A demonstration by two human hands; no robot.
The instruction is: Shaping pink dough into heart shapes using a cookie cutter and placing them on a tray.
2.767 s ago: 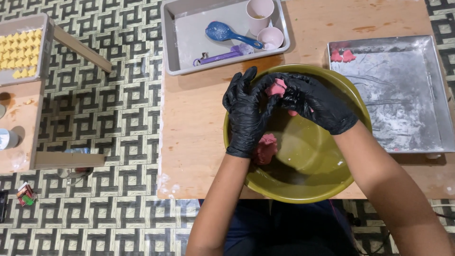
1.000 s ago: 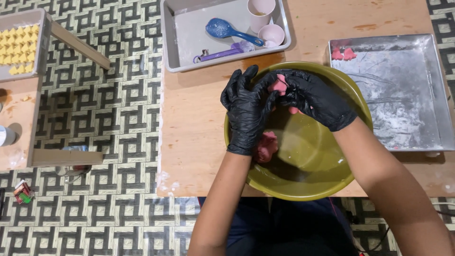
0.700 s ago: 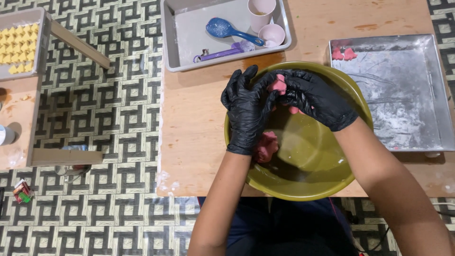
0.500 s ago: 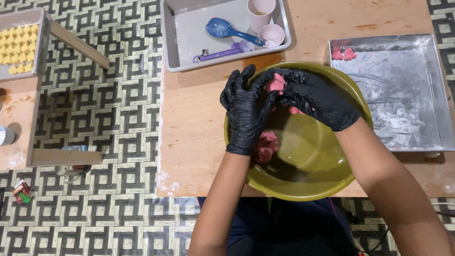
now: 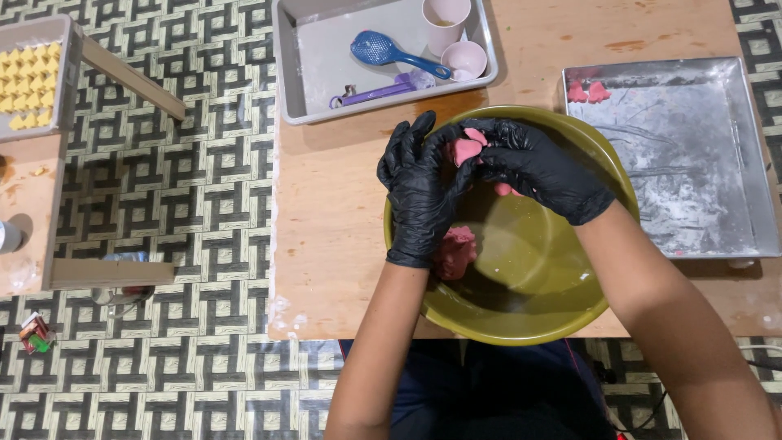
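Observation:
Both my hands wear black gloves and meet over the far rim of an olive-green bowl (image 5: 554, 301). My left hand (image 5: 419, 191) and my right hand (image 5: 538, 167) together pinch a small piece of pink dough (image 5: 467, 149) between their fingertips. A larger lump of pink dough (image 5: 456, 248) lies inside the bowl, at its left side below my left hand.
A metal baking tray (image 5: 676, 163) dusted with flour stands to the right, with two pink dough pieces (image 5: 588, 92) in its far left corner. A grey tray (image 5: 318, 65) at the back holds a blue spoon (image 5: 391, 53), a purple tool and two cups. Left, a low table carries yellow pieces (image 5: 28, 85).
My fingers have shifted slightly around the small pink dough piece; both hands stay in the same place over the bowl.

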